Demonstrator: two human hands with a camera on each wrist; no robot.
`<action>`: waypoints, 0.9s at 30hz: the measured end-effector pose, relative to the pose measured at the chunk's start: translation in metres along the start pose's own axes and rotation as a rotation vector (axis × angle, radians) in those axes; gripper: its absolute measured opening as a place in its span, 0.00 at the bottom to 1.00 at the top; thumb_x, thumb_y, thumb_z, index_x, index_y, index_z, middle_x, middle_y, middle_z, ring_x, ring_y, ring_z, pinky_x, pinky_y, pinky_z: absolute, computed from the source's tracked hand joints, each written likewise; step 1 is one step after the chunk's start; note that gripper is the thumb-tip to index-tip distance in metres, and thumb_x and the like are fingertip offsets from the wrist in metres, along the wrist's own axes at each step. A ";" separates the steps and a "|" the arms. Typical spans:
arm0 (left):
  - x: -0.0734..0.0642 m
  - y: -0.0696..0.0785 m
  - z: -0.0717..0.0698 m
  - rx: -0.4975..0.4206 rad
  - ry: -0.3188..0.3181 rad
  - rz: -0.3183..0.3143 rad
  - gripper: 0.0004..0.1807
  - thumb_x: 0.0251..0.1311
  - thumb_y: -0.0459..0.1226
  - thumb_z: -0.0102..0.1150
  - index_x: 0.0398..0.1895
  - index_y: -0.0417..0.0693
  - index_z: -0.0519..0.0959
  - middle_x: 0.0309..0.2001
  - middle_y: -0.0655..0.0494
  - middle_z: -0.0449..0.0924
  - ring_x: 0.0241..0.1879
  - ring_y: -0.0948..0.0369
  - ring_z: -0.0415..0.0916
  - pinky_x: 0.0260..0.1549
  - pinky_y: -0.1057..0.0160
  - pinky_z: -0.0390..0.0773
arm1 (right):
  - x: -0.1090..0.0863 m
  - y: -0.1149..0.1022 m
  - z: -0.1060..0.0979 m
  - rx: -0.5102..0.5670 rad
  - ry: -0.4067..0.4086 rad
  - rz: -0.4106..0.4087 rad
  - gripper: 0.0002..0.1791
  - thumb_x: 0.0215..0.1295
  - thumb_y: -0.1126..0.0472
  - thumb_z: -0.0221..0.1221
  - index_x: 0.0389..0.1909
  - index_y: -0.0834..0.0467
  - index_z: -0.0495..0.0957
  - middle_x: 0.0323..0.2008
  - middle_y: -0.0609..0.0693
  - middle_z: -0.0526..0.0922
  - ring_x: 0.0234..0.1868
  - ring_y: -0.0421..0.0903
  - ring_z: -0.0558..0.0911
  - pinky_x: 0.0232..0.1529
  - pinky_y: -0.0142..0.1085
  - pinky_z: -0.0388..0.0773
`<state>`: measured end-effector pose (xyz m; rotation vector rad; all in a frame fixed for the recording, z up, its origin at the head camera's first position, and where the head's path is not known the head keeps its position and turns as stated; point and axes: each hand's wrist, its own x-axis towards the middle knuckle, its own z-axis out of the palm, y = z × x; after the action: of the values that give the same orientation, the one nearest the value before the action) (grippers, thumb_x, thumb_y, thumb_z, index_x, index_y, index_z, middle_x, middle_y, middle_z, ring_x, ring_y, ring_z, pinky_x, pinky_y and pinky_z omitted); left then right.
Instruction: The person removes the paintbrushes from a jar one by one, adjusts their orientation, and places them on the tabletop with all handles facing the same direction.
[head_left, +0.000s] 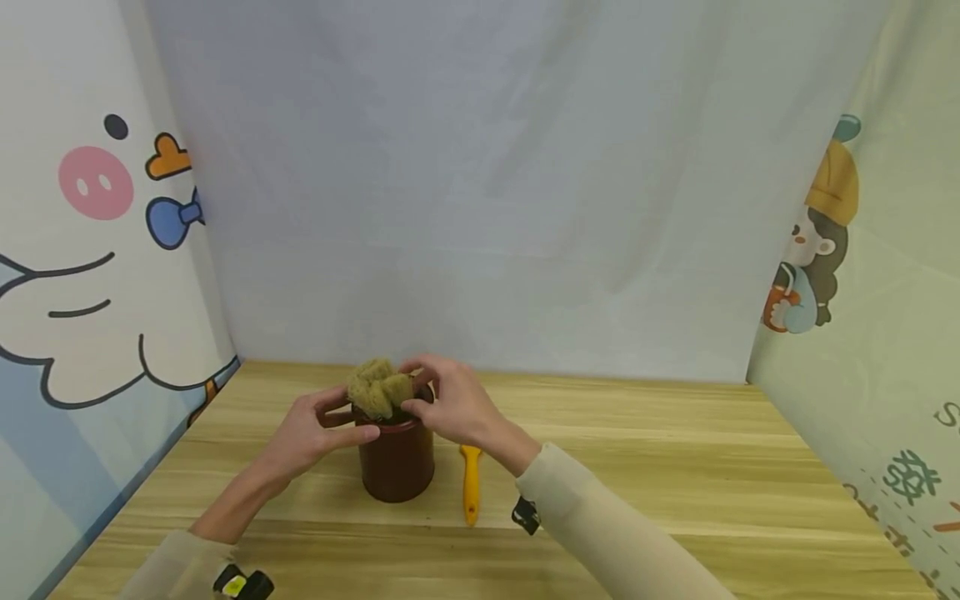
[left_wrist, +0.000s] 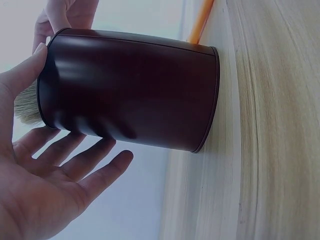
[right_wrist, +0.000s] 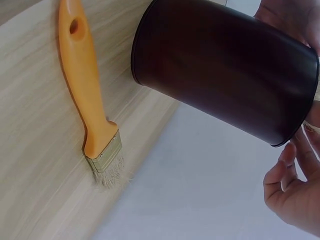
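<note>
A dark brown cylindrical pot (head_left: pixel 397 467) stands upright on the table, with a tan fibrous clump (head_left: pixel 372 387) bulging above its rim. My left hand (head_left: pixel 315 433) is at the pot's left side. Its thumb touches the rim and its nearly straight fingers spread along the far side, as the left wrist view shows. From the right, my right hand (head_left: pixel 453 400) reaches over the rim, its thumb and bent fingers pinching the right edge of the clump. The pot wall hides most of the clump in the right wrist view.
A paintbrush (right_wrist: pixel 87 85) with an orange handle and pale bristles lies on the wooden table (head_left: pixel 637 483), just right of the pot. Behind the table hangs a plain pale cloth (head_left: pixel 487 208). Printed cloths with cartoon figures enclose the left and right sides.
</note>
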<state>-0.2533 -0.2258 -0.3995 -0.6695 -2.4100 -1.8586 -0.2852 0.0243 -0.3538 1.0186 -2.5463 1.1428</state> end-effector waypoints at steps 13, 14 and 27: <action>0.000 -0.002 0.000 0.001 0.001 -0.015 0.39 0.67 0.36 0.71 0.79 0.40 0.67 0.73 0.35 0.70 0.68 0.33 0.71 0.54 0.51 0.84 | 0.000 -0.003 -0.007 0.066 0.062 -0.051 0.19 0.68 0.68 0.70 0.58 0.57 0.84 0.37 0.49 0.89 0.30 0.40 0.81 0.35 0.37 0.78; 0.000 -0.002 0.000 0.001 0.002 -0.016 0.39 0.67 0.36 0.71 0.79 0.40 0.68 0.73 0.35 0.70 0.68 0.33 0.71 0.55 0.50 0.84 | 0.001 -0.004 -0.008 0.069 0.066 -0.055 0.19 0.68 0.68 0.70 0.58 0.57 0.84 0.36 0.48 0.89 0.28 0.40 0.80 0.34 0.37 0.77; 0.000 -0.001 -0.001 -0.002 -0.001 -0.026 0.39 0.68 0.37 0.71 0.80 0.40 0.66 0.73 0.34 0.68 0.68 0.32 0.70 0.55 0.49 0.84 | 0.005 -0.013 -0.019 0.116 0.077 -0.099 0.20 0.68 0.72 0.68 0.59 0.59 0.82 0.40 0.54 0.90 0.35 0.43 0.89 0.36 0.33 0.85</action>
<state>-0.2535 -0.2269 -0.3998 -0.6430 -2.4292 -1.8706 -0.2830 0.0293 -0.3308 1.0912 -2.3664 1.2891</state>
